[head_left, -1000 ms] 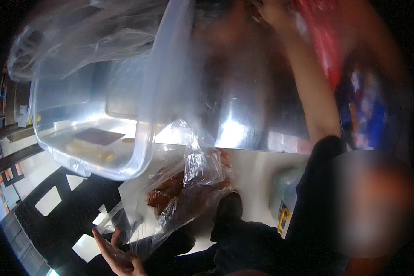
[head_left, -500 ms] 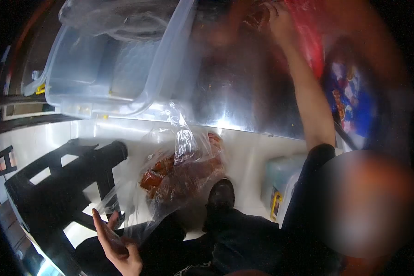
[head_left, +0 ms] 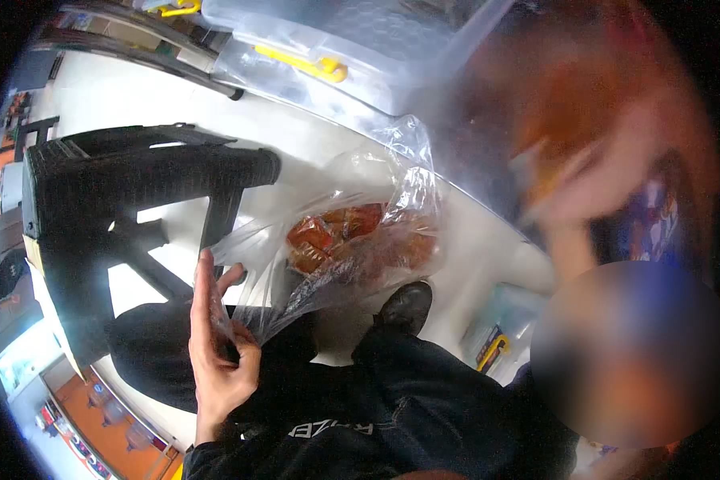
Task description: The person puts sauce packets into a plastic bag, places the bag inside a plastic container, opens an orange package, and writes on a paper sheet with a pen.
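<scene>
My left hand (head_left: 222, 348) grips the edge of a clear plastic bag (head_left: 312, 292), its fingers partly spread and the film stretched between them. Inside the bag are several reddish-brown pieces (head_left: 344, 232), some of them shiny; I cannot make out their kind. The bag's far corner reaches the edge of the metal table (head_left: 488, 200). Over the right side of that table, my right hand (head_left: 616, 172) is smeared by motion. An orange-brown blur lies beside its fingers, and whether the hand holds anything is unclear.
A clear plastic tub (head_left: 368, 48) with a yellow latch (head_left: 304, 64) stands on the table. A black stool-like frame (head_left: 152, 176) is at my left. Another clear box (head_left: 504, 328) sits on the floor near my shoe (head_left: 406, 308). A round blurred patch hides the lower right.
The view has swung left and down. My right hand has come back from the far part of the table toward its near right side. The left hand still holds the bag.
</scene>
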A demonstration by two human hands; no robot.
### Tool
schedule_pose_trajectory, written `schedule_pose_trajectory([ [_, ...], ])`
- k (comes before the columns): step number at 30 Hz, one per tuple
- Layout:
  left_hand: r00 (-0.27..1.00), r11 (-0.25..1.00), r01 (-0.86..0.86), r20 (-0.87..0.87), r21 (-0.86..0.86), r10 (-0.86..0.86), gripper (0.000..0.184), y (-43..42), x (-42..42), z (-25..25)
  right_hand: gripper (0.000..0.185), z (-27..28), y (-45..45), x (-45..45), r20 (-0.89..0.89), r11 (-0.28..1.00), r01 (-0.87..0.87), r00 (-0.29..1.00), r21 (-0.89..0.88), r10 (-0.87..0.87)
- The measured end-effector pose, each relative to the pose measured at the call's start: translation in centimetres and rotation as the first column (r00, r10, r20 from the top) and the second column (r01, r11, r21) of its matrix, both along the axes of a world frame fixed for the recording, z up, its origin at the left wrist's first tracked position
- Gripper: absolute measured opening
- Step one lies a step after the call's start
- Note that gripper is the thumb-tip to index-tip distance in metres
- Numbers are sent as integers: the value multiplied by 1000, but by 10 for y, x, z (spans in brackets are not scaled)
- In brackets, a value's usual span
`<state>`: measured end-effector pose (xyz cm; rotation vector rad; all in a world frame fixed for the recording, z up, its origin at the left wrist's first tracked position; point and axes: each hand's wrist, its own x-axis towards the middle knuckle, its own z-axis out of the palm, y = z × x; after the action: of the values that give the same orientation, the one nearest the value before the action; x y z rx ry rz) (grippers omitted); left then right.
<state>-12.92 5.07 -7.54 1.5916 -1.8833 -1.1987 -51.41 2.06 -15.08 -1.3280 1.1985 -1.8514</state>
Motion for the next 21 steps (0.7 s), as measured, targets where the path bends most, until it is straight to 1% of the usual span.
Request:
schedule_pose_trajectory([
  [1, 1000, 1000, 16, 14, -20, -16, 97, 1, 1, -2, 8, -2, -4, 36, -66, 986, -169, 983, -3, 169],
  [2, 1000, 1000, 1, -15, -21, -2, 96, 2, 0, -2, 8, -8, -10, 71, -138, 945, -325, 937, -14, 321],
  [3, 999, 1000, -13, -44, -21, 12, 95, 3, -1, -4, 9, -22, -15, 108, -208, 899, -437, 883, -37, 421],
  [4, 997, 999, -27, -73, -21, 25, 94, 4, -2, -5, 10, -42, -18, 142, -334, 863, -497, 832, -92, 444],
  [5, 996, 998, -53, -75, -16, 52, 93, 5, -6, -4, 23, -66, -22, 163, -474, 800, -575, 760, -169, 445],
  [6, 991, 996, -1, -131, -94, -11, 92, 6, -5, -9, 23, -80, -22, 171, -823, 806, -580, 512, -119, 247],
  [7, 992, 995, -3, -123, -100, -10, 92, 4, -6, -10, 22, -92, -21, 174, -871, 851, -520, 450, -77, 196],
  [9, 995, 993, -54, -91, -109, 44, 93, 5, -5, -8, 19, -93, -23, 160, -771, 856, -500, 594, -132, 228],
  [10, 994, 986, -91, -70, -138, 81, 86, 7, -11, -6, 18, -76, -22, 144, -694, 824, -565, 604, -25, 393],
  [12, 996, 984, -76, -53, -159, 68, 86, 7, -15, -3, 15, -41, -31, 92, -465, 695, -701, 569, 156, 678],
  [13, 997, 985, -74, -49, -158, 67, 88, 7, -11, -5, 14, -24, -35, 59, -325, 723, -663, 652, 194, 685],
  [14, 995, 986, -92, -57, -138, 84, 88, 8, -13, -4, 15, -16, -42, 17, -335, 829, -469, 762, 304, 554],
  [15, 993, 987, -108, -64, -118, 102, 89, 9, -15, -2, 16, -13, -49, -20, -510, 908, -44, 815, 416, 274],
  [16, 991, 987, -124, -69, -100, 117, 89, 10, -16, -1, 18, -29, -62, -66, -663, 930, 287, 746, 231, -65],
  [17, 993, 988, -106, -61, -112, 100, 90, 9, -15, -3, 22, -30, -68, -102, -607, 814, 499, 757, 297, -243],
  [18, 995, 988, -90, -54, -127, 84, 91, 6, -11, -6, 30, -100, -87, -190, -583, 848, 530, 699, 34, -413],
  [19, 997, 988, -73, -44, -139, 67, 92, 3, -7, -8, 48, -132, -84, -242, -627, 779, 620, 642, 87, -441],
  [20, 998, 985, -61, -44, -159, 55, 93, -1, -6, -10, 66, -138, -70, -257, -919, 625, 769, 142, -132, -369],
  [21, 998, 982, -49, -43, -180, 41, 95, -5, -5, -12, 66, -146, -64, -264, -934, 610, 791, 182, -47, -308],
])
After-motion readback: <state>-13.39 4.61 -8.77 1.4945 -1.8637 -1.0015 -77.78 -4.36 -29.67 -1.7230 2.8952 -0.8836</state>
